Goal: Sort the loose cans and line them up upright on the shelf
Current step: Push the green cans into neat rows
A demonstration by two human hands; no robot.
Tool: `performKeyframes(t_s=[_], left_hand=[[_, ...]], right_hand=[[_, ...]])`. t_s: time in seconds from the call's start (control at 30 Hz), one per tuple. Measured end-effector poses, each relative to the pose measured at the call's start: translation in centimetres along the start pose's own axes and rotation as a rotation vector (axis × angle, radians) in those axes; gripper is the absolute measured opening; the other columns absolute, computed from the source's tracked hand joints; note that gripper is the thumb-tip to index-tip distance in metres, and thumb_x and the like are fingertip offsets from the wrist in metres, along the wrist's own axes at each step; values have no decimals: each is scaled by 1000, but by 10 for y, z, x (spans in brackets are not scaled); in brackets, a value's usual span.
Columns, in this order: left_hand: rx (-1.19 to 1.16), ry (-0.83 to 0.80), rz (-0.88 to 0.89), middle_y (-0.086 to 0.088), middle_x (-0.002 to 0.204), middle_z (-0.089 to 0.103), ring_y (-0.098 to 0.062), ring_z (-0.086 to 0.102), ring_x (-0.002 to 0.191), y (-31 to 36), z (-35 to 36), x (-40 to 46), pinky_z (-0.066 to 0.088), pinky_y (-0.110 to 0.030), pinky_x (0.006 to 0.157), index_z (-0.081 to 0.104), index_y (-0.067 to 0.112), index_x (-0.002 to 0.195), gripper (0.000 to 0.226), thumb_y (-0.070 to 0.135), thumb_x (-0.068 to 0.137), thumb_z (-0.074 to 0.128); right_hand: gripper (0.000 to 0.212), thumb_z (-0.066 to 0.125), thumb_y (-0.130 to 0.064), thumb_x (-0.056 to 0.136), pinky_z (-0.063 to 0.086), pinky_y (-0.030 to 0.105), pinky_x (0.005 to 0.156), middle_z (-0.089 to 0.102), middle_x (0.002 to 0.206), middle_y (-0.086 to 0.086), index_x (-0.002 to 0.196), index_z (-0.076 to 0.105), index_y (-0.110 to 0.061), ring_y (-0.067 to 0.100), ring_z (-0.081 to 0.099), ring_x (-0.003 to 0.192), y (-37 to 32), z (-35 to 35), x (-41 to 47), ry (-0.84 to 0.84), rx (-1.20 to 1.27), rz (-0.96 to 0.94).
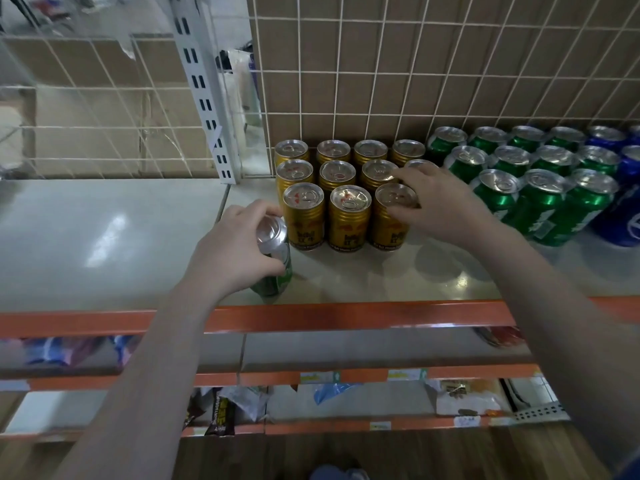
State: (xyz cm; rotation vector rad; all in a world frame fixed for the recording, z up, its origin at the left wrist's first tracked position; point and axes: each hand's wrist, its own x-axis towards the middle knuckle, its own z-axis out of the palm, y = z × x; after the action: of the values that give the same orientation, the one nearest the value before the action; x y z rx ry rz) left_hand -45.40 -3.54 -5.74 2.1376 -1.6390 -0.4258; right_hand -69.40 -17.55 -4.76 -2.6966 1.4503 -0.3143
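Note:
On the pale shelf [114, 237] stand upright gold cans [349, 216] in three rows against the back grid. To their right are rows of green cans [547, 202] and then blue cans [623, 216]. My left hand [235, 247] grips a loose green can [275, 258] near the shelf's front edge, just left of the gold block; the can looks upright and slightly tilted. My right hand [436, 199] rests over the right end of the gold block, its fingers curled around the front right gold can [391, 216] and hiding the can behind it.
An orange rail [346, 317] edges the shelf front. A white slotted upright [204, 88] and wire grid [415, 81] close the back. Lower shelves hold snack packets [225, 410]. The shelf's left part shows bare surface.

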Motion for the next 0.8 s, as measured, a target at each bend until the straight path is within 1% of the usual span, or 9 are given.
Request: performKeyframes(t_s=[0.07, 0.13, 0.23, 0.3, 0.43, 0.5, 0.6, 0.7, 0.8], left_hand=[[3, 8, 15, -1, 118, 46, -21, 47, 103, -1, 0, -2, 42, -32, 77, 46, 33, 122, 68, 25, 63, 78], [2, 12, 31, -2, 119, 47, -22, 47, 103, -3, 0, -5, 43, -33, 79, 47, 33, 122, 68, 26, 62, 79], [-5, 5, 55, -1, 116, 48, -21, 47, 99, -3, -1, -10, 42, -34, 78, 48, 34, 120, 67, 28, 62, 80], [3, 15, 73, -1, 114, 48, -19, 46, 96, -1, -2, -13, 41, -32, 77, 48, 34, 120, 67, 29, 62, 80], [28, 64, 89, 2, 110, 46, -18, 46, 94, 13, -5, -20, 38, -31, 75, 49, 34, 122, 68, 29, 62, 81], [31, 103, 102, 5, 108, 44, -16, 45, 94, 28, -4, -24, 39, -31, 76, 50, 34, 122, 69, 28, 61, 81], [59, 155, 129, 8, 111, 45, -14, 44, 98, 59, 4, -28, 38, -30, 76, 50, 34, 123, 69, 29, 61, 81], [67, 168, 128, 4, 122, 50, -18, 48, 107, 96, 25, -30, 42, -33, 79, 49, 34, 123, 71, 28, 60, 82], [46, 174, 111, 1, 124, 51, -21, 49, 109, 140, 52, -32, 46, -36, 82, 49, 34, 123, 73, 28, 60, 84]], right_hand=[[53, 57, -35, 89, 42, 43, 92, 51, 130, 15, 136, 44, -16, 34, 47, 117, -9, 10, -26, 156, -31, 78], [47, 57, -33, 88, 44, 44, 88, 56, 118, 16, 130, 49, -13, 36, 52, 108, -16, 26, -53, 226, -69, 138], [44, 64, -31, 84, 45, 46, 82, 58, 111, 19, 120, 56, -6, 40, 55, 101, -22, 57, -92, 241, -66, 222], [45, 68, -29, 82, 46, 48, 81, 59, 111, 20, 118, 58, -5, 40, 56, 99, -23, 71, -112, 252, -61, 285], [42, 73, -24, 78, 48, 48, 78, 62, 101, 21, 113, 61, -3, 41, 58, 93, -12, 82, -131, 287, -27, 356], [44, 76, -21, 76, 48, 49, 77, 62, 100, 21, 113, 61, -3, 42, 58, 92, 2, 80, -137, 306, -19, 355], [46, 74, -22, 78, 47, 51, 81, 61, 106, 22, 118, 59, -4, 43, 56, 97, 34, 72, -145, 304, 20, 373], [45, 71, -24, 81, 46, 50, 84, 61, 107, 22, 119, 59, -3, 42, 55, 99, 77, 63, -155, 280, 20, 380], [45, 66, -27, 84, 43, 49, 89, 58, 112, 21, 121, 56, -4, 40, 51, 104, 127, 53, -165, 228, 41, 386]])
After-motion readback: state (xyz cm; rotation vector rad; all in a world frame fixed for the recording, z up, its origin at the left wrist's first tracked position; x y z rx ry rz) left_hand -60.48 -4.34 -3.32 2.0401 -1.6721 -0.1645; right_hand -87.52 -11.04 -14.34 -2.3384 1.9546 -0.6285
